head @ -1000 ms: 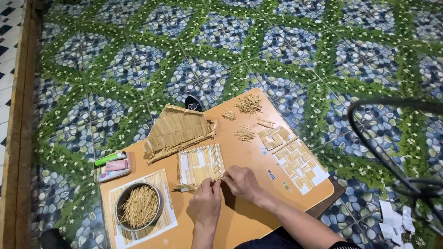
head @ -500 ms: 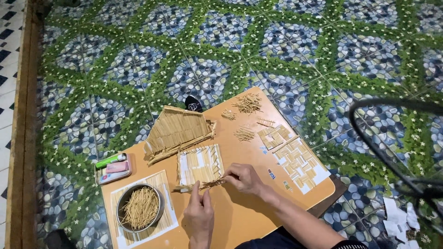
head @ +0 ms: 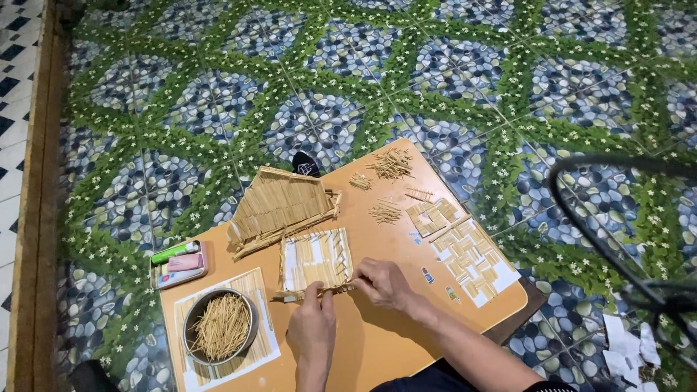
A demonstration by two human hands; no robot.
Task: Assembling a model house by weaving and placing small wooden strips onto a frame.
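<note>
A small flat panel of glued toothpicks on white paper (head: 316,258) lies on a low wooden table (head: 406,341). My left hand (head: 312,330) and my right hand (head: 383,283) both pinch a thin strip of sticks (head: 314,292) lying along the panel's near edge. Behind the panel sits a roof-shaped toothpick model (head: 279,207). A metal bowl of loose toothpicks (head: 220,327) stands to the left of my left hand.
A second stick panel on white paper (head: 472,254) lies to the right, with small stick piles (head: 392,163) behind it. A pink tray with a green tube (head: 176,261) sits at the left. A black cable (head: 602,218) loops over the patterned tile floor.
My left hand slid back toward me and then forward again to the panel's near edge. My right hand stayed at the stick strip. The camera view shifted slightly.
</note>
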